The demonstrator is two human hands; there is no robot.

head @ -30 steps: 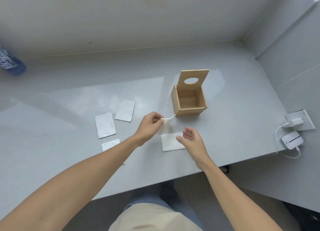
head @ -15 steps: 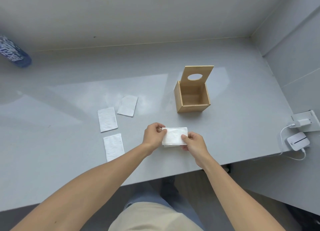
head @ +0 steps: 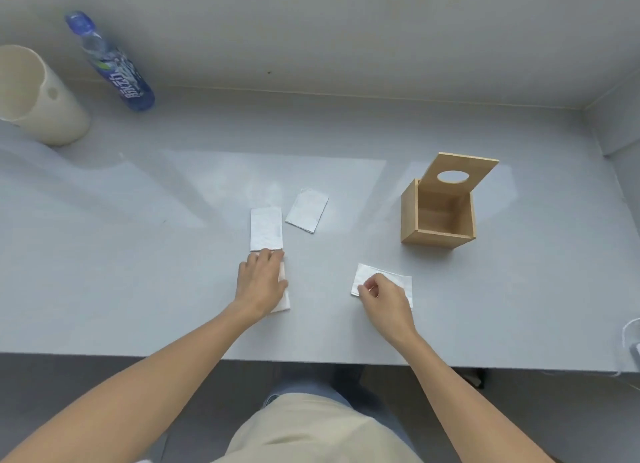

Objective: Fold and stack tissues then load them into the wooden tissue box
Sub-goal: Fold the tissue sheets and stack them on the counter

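The wooden tissue box (head: 437, 235) stands at the right of the grey table, its holed lid (head: 462, 166) tipped up and its inside bare. In front of it lies a folded white tissue stack (head: 388, 276); my right hand (head: 386, 298) pinches its near left edge. My left hand (head: 261, 284) lies flat, fingers stretched, over another folded tissue (head: 284, 301), mostly hiding it. Two more folded tissues, one (head: 266, 228) just beyond my left fingertips and one (head: 307, 210) to its right, lie flat on the table.
A blue-labelled bottle (head: 112, 69) lies at the back left beside a cream cylinder (head: 41, 102). Walls close the table at the back and right. A white cable (head: 628, 331) shows at the right edge. The table's front edge (head: 311, 357) runs just behind my wrists.
Both hands held the folded stack together before. My left hand has let go and moved left onto the nearest loose tissue; my right hand stays on the stack. The view shifted left.
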